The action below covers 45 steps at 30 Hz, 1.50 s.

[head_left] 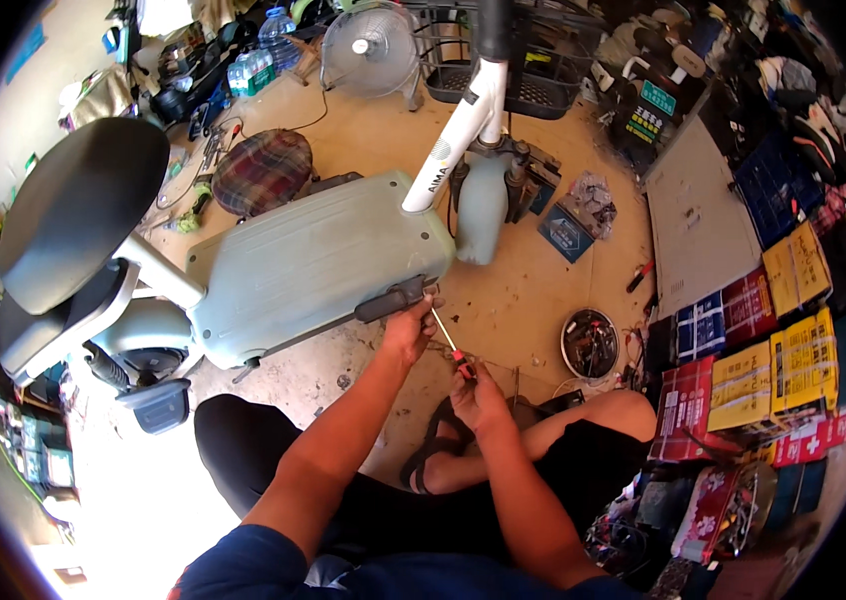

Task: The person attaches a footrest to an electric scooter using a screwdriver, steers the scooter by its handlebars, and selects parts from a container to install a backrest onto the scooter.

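Observation:
A pale green electric scooter (313, 260) stands in front of me, its white stem rising to the far side. My right hand (480, 396) grips a screwdriver (462, 364) by its red and black handle. The thin metal shaft slants up and left toward my left hand (411, 330). That hand is at the near right corner of the scooter's footboard, beside a black folding footrest (390, 299). Its fingers are pinched together around the screwdriver's tip end; whatever they hold there is too small to make out.
A round metal bowl of small parts (589, 343) sits on the floor to the right. Boxes in red, yellow and blue (741, 386) are stacked beyond it. A plaid cushion (263, 172) and a fan (370, 48) are on the far side. The black seat (88, 210) rises at left.

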{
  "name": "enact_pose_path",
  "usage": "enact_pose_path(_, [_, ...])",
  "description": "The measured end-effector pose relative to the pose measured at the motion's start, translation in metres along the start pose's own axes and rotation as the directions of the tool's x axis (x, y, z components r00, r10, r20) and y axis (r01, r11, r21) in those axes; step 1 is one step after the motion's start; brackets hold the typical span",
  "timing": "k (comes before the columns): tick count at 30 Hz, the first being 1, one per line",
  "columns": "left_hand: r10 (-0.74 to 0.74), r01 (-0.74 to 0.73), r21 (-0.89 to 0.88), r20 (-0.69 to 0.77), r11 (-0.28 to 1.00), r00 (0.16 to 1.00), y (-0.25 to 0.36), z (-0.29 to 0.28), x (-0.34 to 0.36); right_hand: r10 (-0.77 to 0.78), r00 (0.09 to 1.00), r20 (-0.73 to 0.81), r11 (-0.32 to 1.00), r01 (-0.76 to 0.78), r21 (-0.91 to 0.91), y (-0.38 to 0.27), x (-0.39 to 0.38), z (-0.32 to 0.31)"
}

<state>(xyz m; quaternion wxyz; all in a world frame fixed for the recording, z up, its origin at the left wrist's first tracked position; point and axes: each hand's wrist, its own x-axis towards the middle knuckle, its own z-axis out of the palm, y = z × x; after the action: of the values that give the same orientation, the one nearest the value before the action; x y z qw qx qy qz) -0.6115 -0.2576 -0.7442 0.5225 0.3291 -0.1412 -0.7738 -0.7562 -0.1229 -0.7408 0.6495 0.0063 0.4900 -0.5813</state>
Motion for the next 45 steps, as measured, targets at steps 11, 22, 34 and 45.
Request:
enact_pose_path(11, [-0.047, 0.047, -0.042, -0.007, 0.998, 0.999, -0.005, -0.004, 0.007, 0.153, 0.981, 0.117, 0.97, -0.127, -0.205, -0.002, -0.018, -0.006])
enact_pose_path(22, [-0.039, 0.039, -0.052, 0.011, 0.998, 0.999, -0.001, -0.012, 0.01, -0.423, 0.893, 0.151, 0.604, 0.403, -0.688, 0.002, -0.038, 0.011])
enact_pose_path(34, [-0.062, 0.063, -0.106, 0.014, 0.992, 0.998, -0.004, -0.003, 0.008, -0.728, 0.628, 0.275, 0.217, 0.591, -0.777, 0.0, -0.031, 0.006])
enact_pose_path(45, [-0.054, 0.056, -0.11, 0.014, 0.992, 0.998, -0.001, -0.008, 0.012, -0.77, 0.501, 0.395, -0.049, 0.57, -0.82, 0.018, -0.023, -0.019])
